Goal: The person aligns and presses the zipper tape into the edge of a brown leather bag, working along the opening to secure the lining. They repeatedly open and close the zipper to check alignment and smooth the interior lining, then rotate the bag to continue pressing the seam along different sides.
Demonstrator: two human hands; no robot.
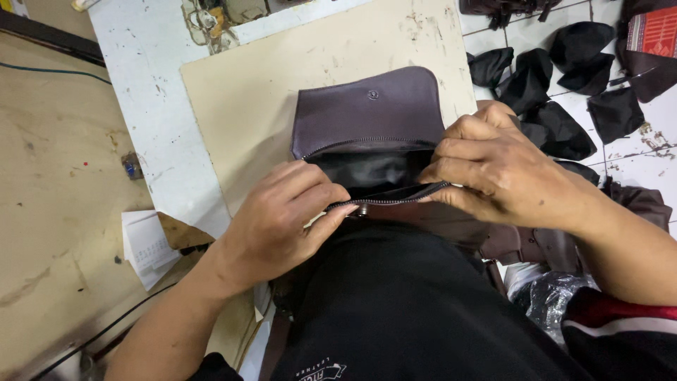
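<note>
A dark purple-brown leather bag point(367, 113) lies on a beige board point(247, 106), flap thrown back with a snap stud showing. Its zipped pocket gapes, showing black lining point(370, 169). My left hand point(282, 219) pinches the near zipper edge point(395, 200) at its left end, close to a metal slider. My right hand point(493, 169) grips the same edge and the bag's right side. Both hands hold the mouth apart against my black-clothed lap.
The white worktable point(148, 85) carries the board, with clutter at its far edge. Several black fabric pieces point(557, 77) lie on the tiled floor at right. Paper sheets point(144, 247) and a brown floor sit at left. A plastic bag point(550, 296) lies by my right arm.
</note>
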